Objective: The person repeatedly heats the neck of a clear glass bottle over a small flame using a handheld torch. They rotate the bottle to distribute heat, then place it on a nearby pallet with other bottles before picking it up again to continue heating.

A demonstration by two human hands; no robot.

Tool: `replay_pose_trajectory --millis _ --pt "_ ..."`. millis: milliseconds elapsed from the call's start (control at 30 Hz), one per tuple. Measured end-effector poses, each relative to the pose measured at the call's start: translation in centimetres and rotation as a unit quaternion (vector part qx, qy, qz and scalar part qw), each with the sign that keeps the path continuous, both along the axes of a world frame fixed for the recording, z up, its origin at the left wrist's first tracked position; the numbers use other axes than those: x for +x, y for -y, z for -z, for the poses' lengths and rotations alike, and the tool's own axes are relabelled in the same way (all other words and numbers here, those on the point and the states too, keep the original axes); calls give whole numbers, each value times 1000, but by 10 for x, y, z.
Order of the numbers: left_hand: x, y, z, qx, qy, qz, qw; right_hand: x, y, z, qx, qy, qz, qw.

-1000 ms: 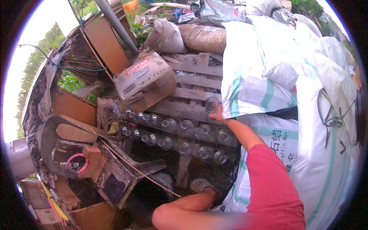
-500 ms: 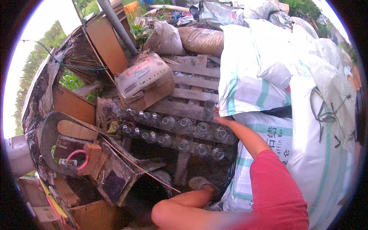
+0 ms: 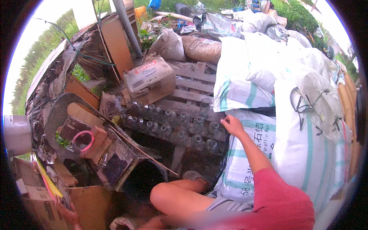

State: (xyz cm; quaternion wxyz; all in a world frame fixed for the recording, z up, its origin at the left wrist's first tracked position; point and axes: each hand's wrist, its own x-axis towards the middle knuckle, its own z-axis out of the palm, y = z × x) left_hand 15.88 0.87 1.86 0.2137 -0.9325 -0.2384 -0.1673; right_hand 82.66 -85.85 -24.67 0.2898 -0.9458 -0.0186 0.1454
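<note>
At the far left, the left hand [image 3: 69,214] is beside a yellow strip [image 3: 52,183]; whether its fingers grip anything, I cannot tell. Rightward, two rows of clear glass bottles [image 3: 184,119] stand close together. Behind them one tall clear glass [image 3: 205,106] stands on the pallet [image 3: 195,85], whose bare slats leave room between carton [image 3: 151,82] and white sacks [image 3: 249,161]. The right hand [image 3: 234,125], fingers loosely curled, slightly parted and empty, hangs at the sacks' left edge, apart from the glass.

Hazy daylight from above; sky [image 3: 44,25] burnt out upper left. White sacks [image 3: 247,57] glare, round black opening [image 3: 143,176] deep in shadow. Glass vessels [image 3: 183,122] soft. Fisheye rim curved, corners black.
</note>
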Motion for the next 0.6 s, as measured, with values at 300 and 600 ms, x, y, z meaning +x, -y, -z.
replay_pose_trajectory --millis 300,600 --pt "7 13 -9 49 13 29 998 -40 -56 -2 -123 96 -110 982" --pt "8 30 -17 -12 45 -3 999 -47 -10 -151 -13 268 -77 960"
